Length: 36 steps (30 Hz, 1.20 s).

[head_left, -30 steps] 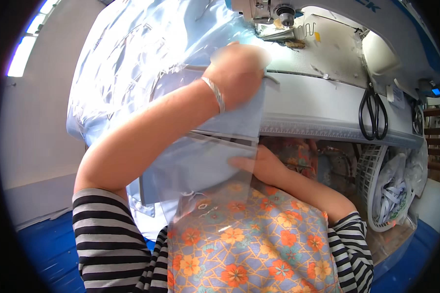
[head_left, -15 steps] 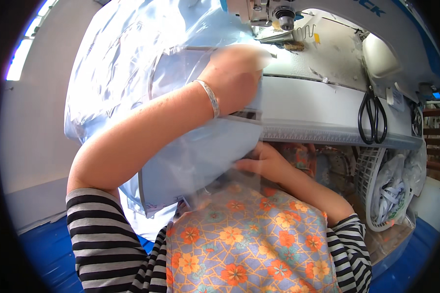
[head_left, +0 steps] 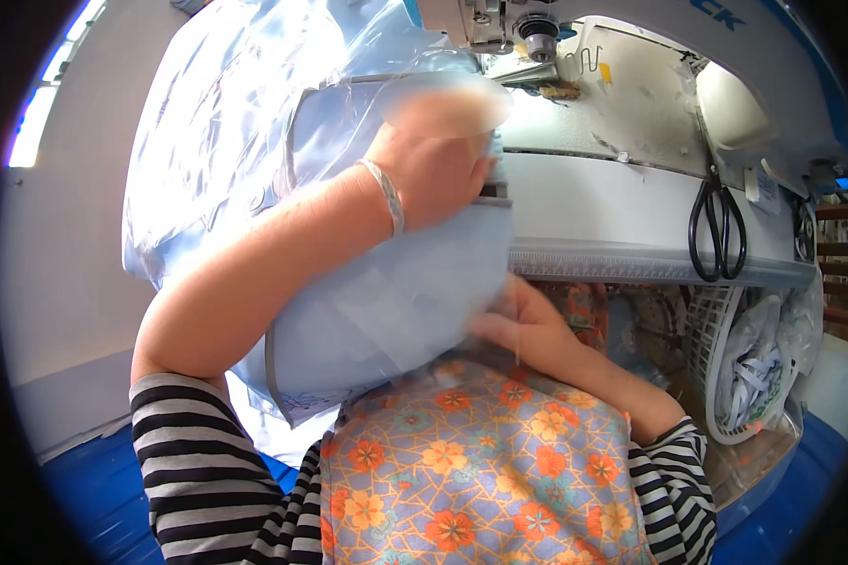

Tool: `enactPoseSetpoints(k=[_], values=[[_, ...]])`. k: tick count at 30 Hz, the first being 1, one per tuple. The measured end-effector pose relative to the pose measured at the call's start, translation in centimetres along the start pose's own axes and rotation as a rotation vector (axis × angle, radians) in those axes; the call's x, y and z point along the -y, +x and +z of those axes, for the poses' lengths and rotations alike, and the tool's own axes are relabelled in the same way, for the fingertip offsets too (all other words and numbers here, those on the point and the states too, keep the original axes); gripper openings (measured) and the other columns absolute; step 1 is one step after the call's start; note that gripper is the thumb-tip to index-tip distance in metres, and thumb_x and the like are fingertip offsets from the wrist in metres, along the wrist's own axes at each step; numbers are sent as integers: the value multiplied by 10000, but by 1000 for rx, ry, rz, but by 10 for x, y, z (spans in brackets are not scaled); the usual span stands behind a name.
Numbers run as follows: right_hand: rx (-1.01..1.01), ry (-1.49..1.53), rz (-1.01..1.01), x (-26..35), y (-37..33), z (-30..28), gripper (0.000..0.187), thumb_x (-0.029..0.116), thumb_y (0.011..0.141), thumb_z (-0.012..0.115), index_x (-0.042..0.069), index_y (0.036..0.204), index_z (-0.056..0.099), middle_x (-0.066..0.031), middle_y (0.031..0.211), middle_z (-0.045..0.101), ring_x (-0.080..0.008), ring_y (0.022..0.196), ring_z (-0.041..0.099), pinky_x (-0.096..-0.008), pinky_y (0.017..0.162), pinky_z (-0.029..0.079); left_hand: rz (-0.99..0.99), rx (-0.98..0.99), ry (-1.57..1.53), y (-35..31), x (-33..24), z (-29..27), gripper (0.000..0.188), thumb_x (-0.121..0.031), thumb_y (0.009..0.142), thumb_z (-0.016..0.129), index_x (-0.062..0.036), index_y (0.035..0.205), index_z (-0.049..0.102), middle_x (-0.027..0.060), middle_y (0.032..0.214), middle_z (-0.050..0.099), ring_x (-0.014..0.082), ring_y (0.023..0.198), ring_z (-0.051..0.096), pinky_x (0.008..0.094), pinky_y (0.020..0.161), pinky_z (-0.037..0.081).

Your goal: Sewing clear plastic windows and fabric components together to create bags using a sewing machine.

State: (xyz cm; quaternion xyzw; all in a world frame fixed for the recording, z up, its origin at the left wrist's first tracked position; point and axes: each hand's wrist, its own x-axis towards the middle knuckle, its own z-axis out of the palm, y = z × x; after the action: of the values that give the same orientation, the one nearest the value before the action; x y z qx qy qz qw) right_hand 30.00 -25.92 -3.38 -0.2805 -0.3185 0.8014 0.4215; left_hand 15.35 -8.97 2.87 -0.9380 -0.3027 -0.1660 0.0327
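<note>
Light-blue fabric piece (head_left: 377, 311), w/ clear plastic film over it, held up between the sewing machine table (head_left: 631, 202) and the person's lap; its upper part lies against the table front, its lower edge hangs down to the floral apron (head_left: 481, 480). A grey seam strip runs along its left edge.

Left hand (head_left: 433, 165): forearm rises diagonally from lower left, striped sleeve (head_left: 193, 461) at the elbow, metal bangle (head_left: 386, 193) on the wrist. Hand lies back-up on top of the fabric, pressing it at the table edge. Fingertips are motion-blurred, so finger spread cannot be told; fabric is under the palm, not seen pinched.

Right hand (head_left: 523, 325): forearm comes in from lower right, elbow bent, hand just below the table's ribbed front edge. Fingers curl leftward onto the fabric's lower right side and touch it; whether they grip it or only rest on it cannot be told, since the tips are blurred and partly covered.

Surroundings: more bundled blue fabric in clear plastic (head_left: 245, 122) piled to upper left, beside and behind the left arm. Sewing machine head (head_left: 528, 24) above the left hand, near the top rim. Black scissors (head_left: 716, 231) hang on the table front, well to the right. White mesh basket (head_left: 740, 367) w/ white scraps sits below the scissors. Blue floor (head_left: 94, 490) at bottom left.
</note>
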Motion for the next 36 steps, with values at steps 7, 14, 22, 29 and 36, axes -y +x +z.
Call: enactPoseSetpoints(k=[7, 14, 22, 29, 36], values=[[-58, -88, -17, 20, -8, 10, 272, 93, 937, 583, -6, 1189, 560, -55, 1109, 635, -115, 1011, 575, -292, 918, 458, 67, 24, -32, -6, 14, -3, 465, -181, 826, 578, 13, 1247, 537, 133, 1303, 547, 279, 1222, 492, 416, 1031, 362], [-275, 76, -123, 21, 5, 17, 379, 30, 935, 531, -10, 1308, 477, -100, 1157, 623, -149, 1019, 594, -296, 921, 464, 124, 54, 4, 0, 22, -5, 472, -215, 835, 586, 5, 1250, 541, 134, 1294, 555, 266, 1233, 486, 399, 1034, 363], [-396, -152, -149, 46, 22, 25, 550, -15, 925, 491, 36, 1438, 299, -111, 1156, 606, -140, 1031, 577, -271, 897, 461, -84, 391, -137, 5, -1, -30, 435, -196, 920, 504, 66, 1266, 485, 176, 1326, 503, 284, 1246, 475, 383, 1061, 351], [-284, 53, -311, 16, 6, 26, 538, -60, 921, 442, 38, 1426, 283, -124, 1292, 515, -179, 1194, 495, -307, 1026, 375, -76, 136, 30, -22, -25, -11, 463, -127, 858, 514, 77, 1271, 474, 188, 1337, 486, 297, 1301, 416, 435, 1096, 316], [5, -132, 15, -31, -1, -15, 504, -2, 913, 516, 23, 1385, 343, -103, 1380, 449, -212, 1283, 425, -361, 1079, 330, -31, 25, -42, -32, -12, -5, 459, -135, 843, 523, 35, 1269, 501, 177, 1352, 478, 298, 1303, 412, 449, 1109, 292]])
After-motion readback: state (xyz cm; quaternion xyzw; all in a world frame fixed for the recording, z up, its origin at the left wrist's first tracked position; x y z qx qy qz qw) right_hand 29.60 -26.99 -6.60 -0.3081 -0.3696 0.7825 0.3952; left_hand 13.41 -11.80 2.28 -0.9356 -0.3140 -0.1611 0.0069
